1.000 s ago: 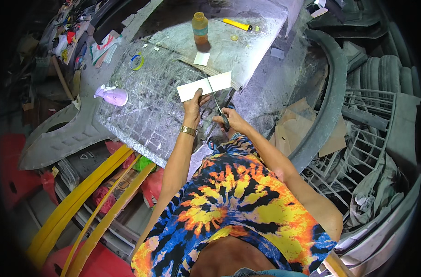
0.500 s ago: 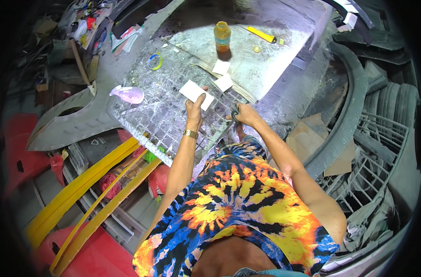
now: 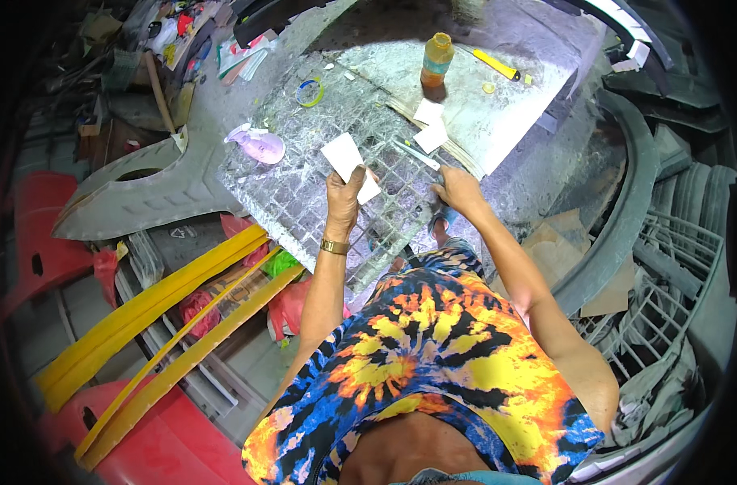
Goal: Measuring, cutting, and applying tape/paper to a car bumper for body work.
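White card [image 3: 342, 152] is out over the left half of the worktop [image 3: 300, 190], pinched in the left hand [image 3: 342, 200], thumb on top; its lower corner pokes out past the thumb. Right hand [image 3: 459, 190] has the scissors [image 3: 417, 153] by the handle end, handles hidden by the fingers, blades pointing up-left toward the card but apart from it. Edges: left wrist crosses the near edge of the worktop, card well inside it; right hand sits near the close corner of the pale board [image 3: 518, 109]. Gap between card and scissors shows gridded surface; lower cut piece [image 3: 431, 137] is just beyond the blades, upper cut piece [image 3: 428, 111] right behind it, both by the board's left edge. Lilac bottle [image 3: 263, 145] is left of the card, well apart. Yellow utility knife [image 3: 496, 65] lies far back on the board. Containers: amber bottle [image 3: 437, 61] stands upright on the board behind the cut pieces, orange-brown inside, fill level can't tell. Lilac bottle's contents can't tell either.
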`<control>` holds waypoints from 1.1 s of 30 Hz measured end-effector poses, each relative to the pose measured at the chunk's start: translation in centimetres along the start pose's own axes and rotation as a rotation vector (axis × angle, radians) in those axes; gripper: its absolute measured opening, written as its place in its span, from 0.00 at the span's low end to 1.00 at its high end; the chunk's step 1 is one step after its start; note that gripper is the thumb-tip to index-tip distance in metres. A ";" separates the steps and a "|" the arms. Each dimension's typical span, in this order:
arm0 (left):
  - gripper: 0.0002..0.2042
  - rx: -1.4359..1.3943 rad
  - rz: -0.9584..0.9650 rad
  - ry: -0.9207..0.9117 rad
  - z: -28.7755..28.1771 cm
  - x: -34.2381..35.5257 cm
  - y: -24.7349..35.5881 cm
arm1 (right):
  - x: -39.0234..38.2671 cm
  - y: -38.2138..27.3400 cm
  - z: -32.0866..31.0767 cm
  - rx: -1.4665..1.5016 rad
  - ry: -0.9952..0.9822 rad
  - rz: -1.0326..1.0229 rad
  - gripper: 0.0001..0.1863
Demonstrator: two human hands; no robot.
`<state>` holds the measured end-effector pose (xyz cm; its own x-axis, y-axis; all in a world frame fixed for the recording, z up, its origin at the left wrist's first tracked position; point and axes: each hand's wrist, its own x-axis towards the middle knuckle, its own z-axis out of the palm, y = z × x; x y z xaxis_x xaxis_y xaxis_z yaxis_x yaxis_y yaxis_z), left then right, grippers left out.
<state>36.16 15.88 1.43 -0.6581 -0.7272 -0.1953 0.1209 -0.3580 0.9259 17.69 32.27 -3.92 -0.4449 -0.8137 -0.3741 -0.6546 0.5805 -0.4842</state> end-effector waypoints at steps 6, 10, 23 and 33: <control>0.16 0.355 0.055 -0.123 -0.4 -1.2 0.6 | -0.7 -10.3 -4.8 0.929 0.168 -0.266 0.16; 0.18 0.420 0.072 -0.228 -0.5 -2.3 0.3 | -0.9 -11.6 -5.4 1.065 0.022 -0.279 0.16; 0.09 0.227 -0.052 -0.206 -4.4 -4.1 4.1 | -0.5 -13.7 -1.7 1.297 -0.100 -0.338 0.16; 0.11 1.589 0.878 -0.549 -4.8 -1.5 10.0 | -1.9 -14.4 -3.7 0.928 -0.107 -0.292 0.19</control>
<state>41.95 10.61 9.47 -0.9691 -0.0229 0.2457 0.0157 0.9879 0.1541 25.65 25.31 6.69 -0.2541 -0.9487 -0.1883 0.0310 0.1866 -0.9820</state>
